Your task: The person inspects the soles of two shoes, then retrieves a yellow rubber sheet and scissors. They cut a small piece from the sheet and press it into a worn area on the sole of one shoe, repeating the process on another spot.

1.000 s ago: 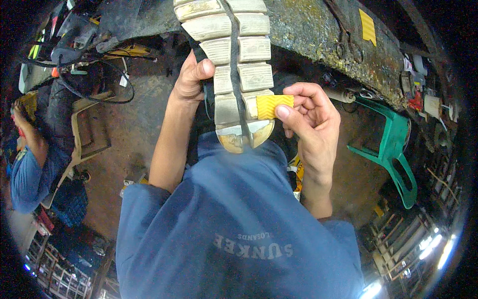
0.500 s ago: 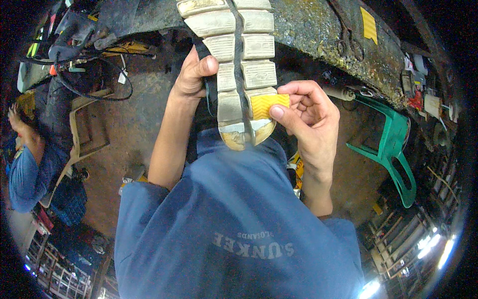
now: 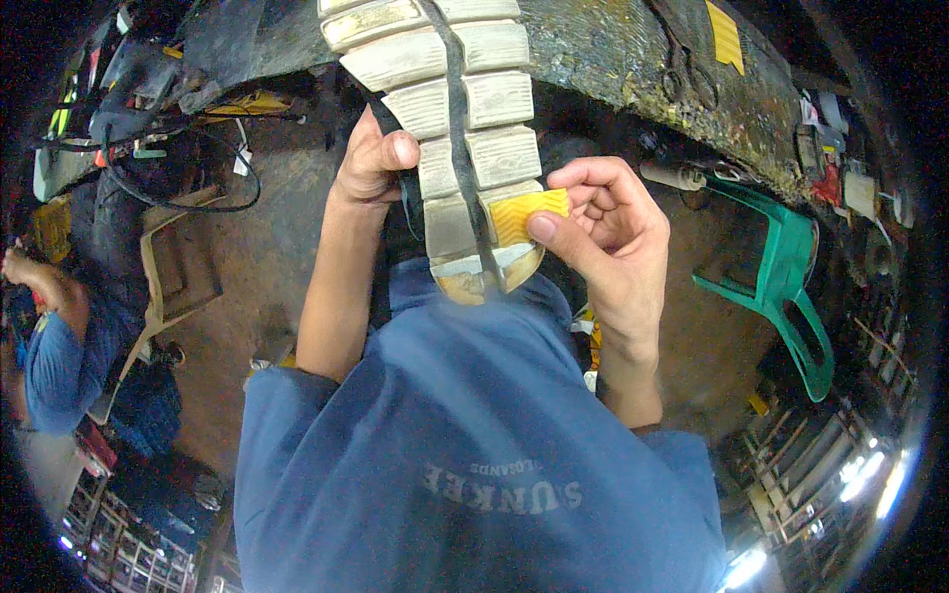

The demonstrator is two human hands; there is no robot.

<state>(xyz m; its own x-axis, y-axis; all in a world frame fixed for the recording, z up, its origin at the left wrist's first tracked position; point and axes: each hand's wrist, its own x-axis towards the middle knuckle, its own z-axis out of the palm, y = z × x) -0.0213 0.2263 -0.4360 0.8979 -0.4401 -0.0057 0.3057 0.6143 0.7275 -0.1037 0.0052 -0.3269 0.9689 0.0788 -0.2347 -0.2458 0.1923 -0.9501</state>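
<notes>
A shoe [image 3: 502, 99] is held sole-up in front of me, its pale segmented sole split lengthwise by a dark groove. The end nearest me is worn, with whitish and tan patches. My left hand [image 3: 376, 163] grips the shoe from its left side; the thumb shows at the sole's edge and the other fingers are hidden behind. My right hand [image 3: 613, 217] pinches a small yellow ridged rubber piece [image 3: 514, 215] between thumb and forefinger. That piece lies over the right-hand block near the worn end.
A dark, stained workbench [image 3: 613, 59] stretches ahead, with scissors [image 3: 687, 74] and a yellow ridged strip [image 3: 726, 40] on it. A green plastic chair [image 3: 786, 267] stands right, a beige chair [image 3: 153, 267] left. Black cable [image 3: 183, 203] loops at left. Another person's arm [image 3: 59, 296] shows far left.
The shoe has shifted slightly left and tilted, its far end leaning further left. My right hand still holds the yellow piece against the sole, now turned a little.
</notes>
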